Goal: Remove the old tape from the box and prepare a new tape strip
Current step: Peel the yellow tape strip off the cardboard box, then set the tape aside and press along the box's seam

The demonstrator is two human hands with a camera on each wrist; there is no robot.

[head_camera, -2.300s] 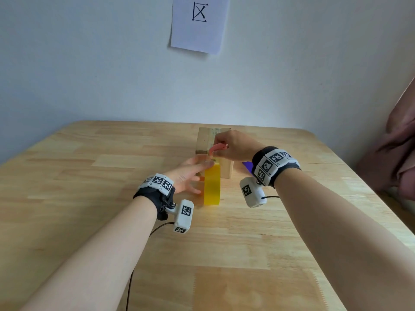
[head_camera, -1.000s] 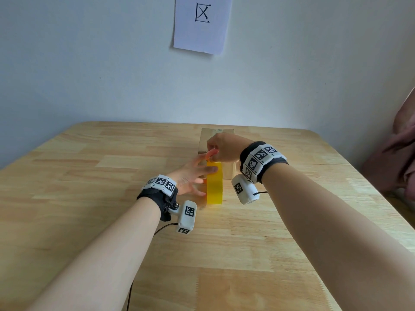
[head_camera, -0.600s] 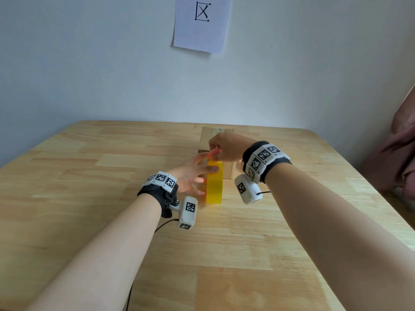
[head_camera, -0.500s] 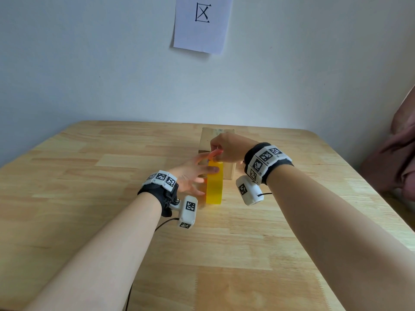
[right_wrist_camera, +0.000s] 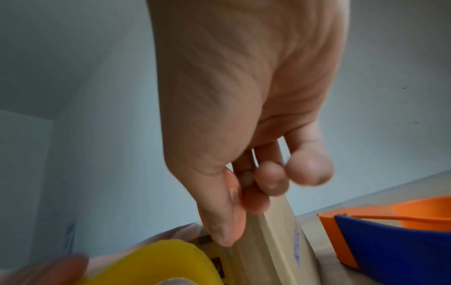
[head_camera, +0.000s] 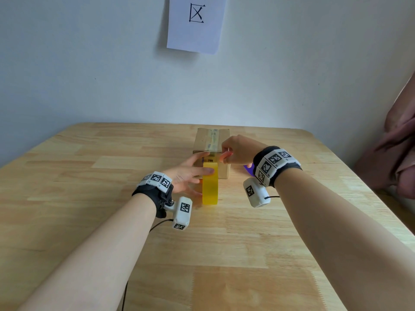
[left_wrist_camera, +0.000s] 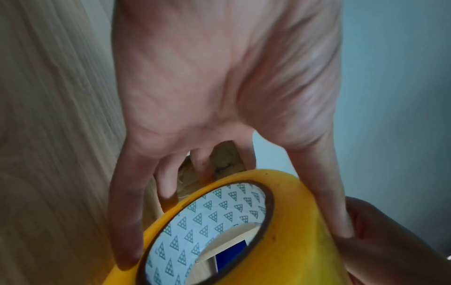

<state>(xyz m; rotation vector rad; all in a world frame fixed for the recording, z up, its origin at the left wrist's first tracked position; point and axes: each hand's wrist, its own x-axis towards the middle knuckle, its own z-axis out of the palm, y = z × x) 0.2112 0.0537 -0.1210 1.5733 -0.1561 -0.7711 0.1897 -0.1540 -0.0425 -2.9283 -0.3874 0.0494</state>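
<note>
A yellow tape roll point(head_camera: 210, 187) stands on edge on the wooden table point(head_camera: 89, 176), just in front of a small cardboard box point(head_camera: 223, 170). A strip of old clear tape point(head_camera: 212, 138) runs along the box's top. My left hand point(head_camera: 193, 173) grips the roll, thumb over its rim and fingers down its left side; the left wrist view shows the roll point(left_wrist_camera: 280, 231) and its patterned core. My right hand point(head_camera: 233, 150) hovers at the box's near top edge, pinching a small orange piece point(head_camera: 224, 156) that I cannot identify. It lies along the thumb point(right_wrist_camera: 231, 192).
A blue and orange object point(right_wrist_camera: 390, 241) lies on the table right of the box; the head view shows only a purple-blue bit point(head_camera: 248, 169). A paper sheet point(head_camera: 196, 23) hangs on the wall. Pink cloth point(head_camera: 399, 153) sits past the right table edge.
My right hand, still pinching the orange piece, has shifted slightly right, off the roll's top. My left hand keeps its hold on the roll, which has not moved.
</note>
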